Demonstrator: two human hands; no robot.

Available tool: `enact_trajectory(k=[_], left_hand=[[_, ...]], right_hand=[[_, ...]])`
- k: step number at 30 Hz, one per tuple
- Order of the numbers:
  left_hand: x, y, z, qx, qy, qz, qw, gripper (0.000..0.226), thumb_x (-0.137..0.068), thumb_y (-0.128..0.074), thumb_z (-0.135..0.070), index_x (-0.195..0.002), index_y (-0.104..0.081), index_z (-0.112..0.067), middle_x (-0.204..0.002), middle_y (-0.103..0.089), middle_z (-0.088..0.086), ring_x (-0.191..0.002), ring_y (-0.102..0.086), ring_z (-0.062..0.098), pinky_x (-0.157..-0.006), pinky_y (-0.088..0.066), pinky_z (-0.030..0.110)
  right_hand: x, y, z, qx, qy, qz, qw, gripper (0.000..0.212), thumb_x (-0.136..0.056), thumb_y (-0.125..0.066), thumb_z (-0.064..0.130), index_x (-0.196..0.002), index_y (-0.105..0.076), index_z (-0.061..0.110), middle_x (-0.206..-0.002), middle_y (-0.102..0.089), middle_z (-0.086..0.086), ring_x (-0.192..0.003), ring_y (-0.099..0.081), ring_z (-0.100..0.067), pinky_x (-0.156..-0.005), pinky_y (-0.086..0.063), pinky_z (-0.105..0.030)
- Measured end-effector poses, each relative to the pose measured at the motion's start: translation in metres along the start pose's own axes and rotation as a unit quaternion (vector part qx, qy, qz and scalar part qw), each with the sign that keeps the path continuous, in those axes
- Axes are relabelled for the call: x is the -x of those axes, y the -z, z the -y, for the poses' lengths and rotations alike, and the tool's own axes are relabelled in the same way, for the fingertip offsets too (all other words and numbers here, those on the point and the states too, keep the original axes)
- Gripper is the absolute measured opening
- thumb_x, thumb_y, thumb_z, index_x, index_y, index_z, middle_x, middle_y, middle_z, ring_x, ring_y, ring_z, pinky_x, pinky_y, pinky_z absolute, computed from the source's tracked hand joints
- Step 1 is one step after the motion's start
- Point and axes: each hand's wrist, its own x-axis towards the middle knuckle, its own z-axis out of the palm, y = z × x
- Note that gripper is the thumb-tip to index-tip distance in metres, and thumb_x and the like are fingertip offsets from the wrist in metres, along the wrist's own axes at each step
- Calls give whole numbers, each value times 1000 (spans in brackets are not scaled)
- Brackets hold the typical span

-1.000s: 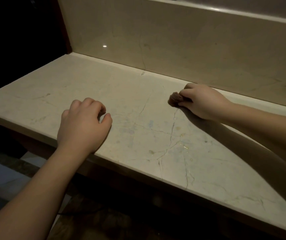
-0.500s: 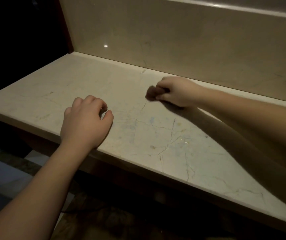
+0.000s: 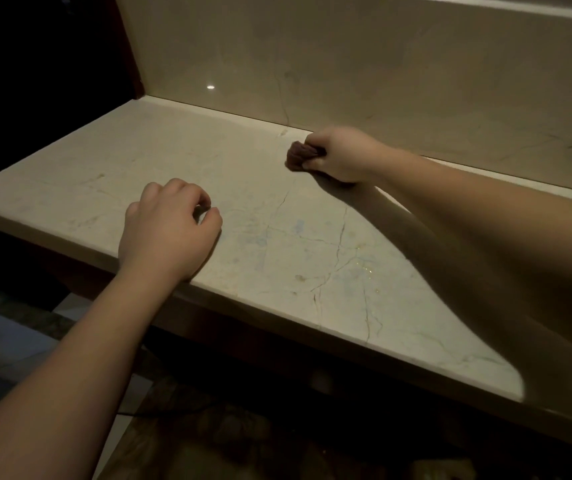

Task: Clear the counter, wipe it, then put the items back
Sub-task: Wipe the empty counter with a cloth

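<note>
A pale marble counter [image 3: 111, 161] with dark veins fills the head view. My right hand [image 3: 341, 152] grips a small bunched brown cloth [image 3: 300, 155] and presses it onto the counter near the back wall. My left hand [image 3: 170, 230] rests at the counter's front edge with its fingers loosely curled, and it holds nothing. No other items stand on the stone.
A marble backsplash [image 3: 381, 71] rises behind the counter. A dark wooden post [image 3: 128, 46] borders the counter's left end. Below the front edge lies dim floor [image 3: 208, 438]. A faint wet patch [image 3: 364, 268] glints near the counter's middle.
My right hand slid the cloth leftward along the back of the counter, then a little further back toward the wall. My left hand stayed at the front edge.
</note>
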Motion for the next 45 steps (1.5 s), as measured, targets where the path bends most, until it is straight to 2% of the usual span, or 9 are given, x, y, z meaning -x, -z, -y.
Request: enact_trajectory(k=[4, 8, 11, 17, 26, 30, 37, 41, 45], left_hand=[[-1, -1, 1, -3, 2, -5, 1000, 23, -92, -45, -36, -102, -60, -21, -110, -58, -4, -104, -44, 20, -88, -35, 40], [-1, 0, 0, -4, -3, -1, 1000, 25, -93, -44, -36, -104, -60, -21, -110, -58, -3, -105, -45, 20, -88, -36, 41], [0, 1, 0, -4, -8, 6, 1000, 26, -93, -44, -36, -106, -60, -20, -112, -57, -2, -106, -45, 21, -88, -36, 41], [1, 3, 2, 8, -21, 12, 1000, 28, -94, -44, -35, -109, -60, -17, -114, -58, 1, -107, -45, 23, -90, -37, 43], [1, 4, 6, 23, -26, 13, 999, 28, -93, -42, -31, -109, -61, -18, -114, -57, 2, -106, -44, 24, -87, -35, 41], [-1, 5, 8, 30, -21, 29, 999, 29, -92, -41, -32, -109, -61, -19, -117, -56, 2, -109, -42, 25, -90, -34, 41], [-3, 8, 13, 104, -6, 60, 993, 30, -92, -43, -31, -114, -59, -19, -125, -53, 5, -118, -39, 28, -96, -33, 43], [-4, 8, 15, 106, -5, 59, 993, 31, -91, -43, -33, -113, -60, -20, -125, -53, 5, -118, -39, 29, -97, -33, 44], [-5, 7, 18, 104, -16, 61, 993, 32, -91, -44, -37, -113, -60, -21, -126, -51, 5, -118, -40, 29, -96, -34, 44]], right_hand=[[71, 1, 47, -42, 122, 39, 991, 17, -88, -64, 29, -91, -59, 12, -90, -53, 2, -82, -44, -12, -67, -26, -25], [126, 2, 72, -85, 214, 92, 969, 16, -88, -65, 27, -92, -64, 13, -92, -56, 2, -79, -49, -10, -69, -35, -23], [108, 5, 70, -81, 176, 106, 975, 19, -88, -65, 28, -98, -63, 13, -95, -54, 5, -86, -51, -12, -75, -37, -26], [48, -3, 61, -18, 44, 29, 998, 19, -90, -61, 30, -98, -59, 14, -93, -52, 3, -91, -52, -22, -67, -28, -27], [174, -4, 106, -77, 134, 50, 987, 16, -88, -58, 25, -95, -66, 13, -95, -58, 2, -81, -52, -9, -68, -36, -20], [168, 0, 108, -71, 107, 70, 989, 15, -88, -61, 23, -97, -66, 12, -97, -59, 1, -84, -55, -12, -71, -38, -23], [94, -16, 132, -46, 26, 13, 999, 21, -90, -62, 30, -102, -63, 12, -98, -57, -1, -90, -53, -20, -75, -39, -31], [142, -13, 132, -64, 56, 15, 996, 15, -90, -62, 26, -94, -63, 13, -90, -52, 5, -81, -49, -10, -69, -34, -24], [202, -4, 122, -64, 38, 27, 997, 18, -87, -57, 25, -93, -64, 10, -93, -59, -1, -84, -55, -12, -72, -42, -25]])
